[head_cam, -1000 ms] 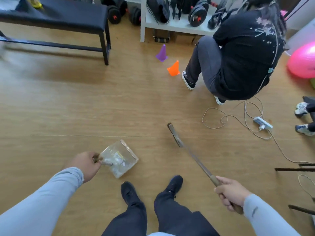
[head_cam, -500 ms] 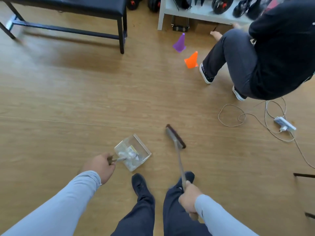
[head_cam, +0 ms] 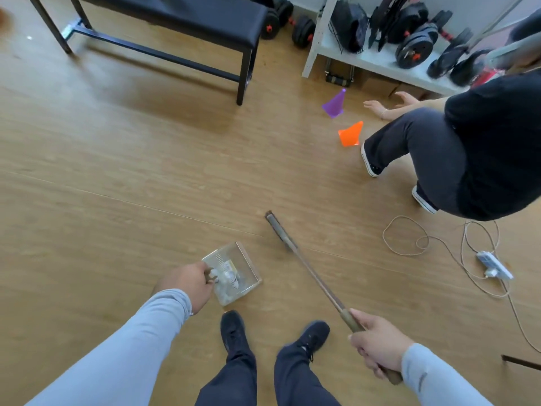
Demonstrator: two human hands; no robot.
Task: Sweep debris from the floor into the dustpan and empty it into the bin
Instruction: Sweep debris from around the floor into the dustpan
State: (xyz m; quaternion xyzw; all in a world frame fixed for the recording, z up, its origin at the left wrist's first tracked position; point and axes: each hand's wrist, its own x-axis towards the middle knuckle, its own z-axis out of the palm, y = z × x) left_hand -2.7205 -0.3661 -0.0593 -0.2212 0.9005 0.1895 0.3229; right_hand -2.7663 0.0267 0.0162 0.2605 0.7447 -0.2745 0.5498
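Observation:
My left hand [head_cam: 187, 285] grips the short handle of a clear dustpan [head_cam: 243, 260] held over the wooden floor, just ahead of my left shoe. White crumpled debris [head_cam: 227, 276] lies inside the pan. My right hand [head_cam: 377, 345] grips the brown handle end of a long broom [head_cam: 307, 269]. The broom's narrow head [head_cam: 279, 231] points away from me, to the right of the dustpan and apart from it. No bin is in view.
A crouching person in dark clothes [head_cam: 468, 142] is at the right. Near them stand a purple cone [head_cam: 333, 104] and an orange cone [head_cam: 350, 134]. A cable with a power strip [head_cam: 494, 265] lies on the floor at right. A black bench [head_cam: 181, 19] and a white shelf with weights [head_cam: 380, 60] stand at the back.
My right hand swung the broom from in front of my legs out to the right, and its head moved farther from the dustpan. The view tilted up toward the bench and shelf.

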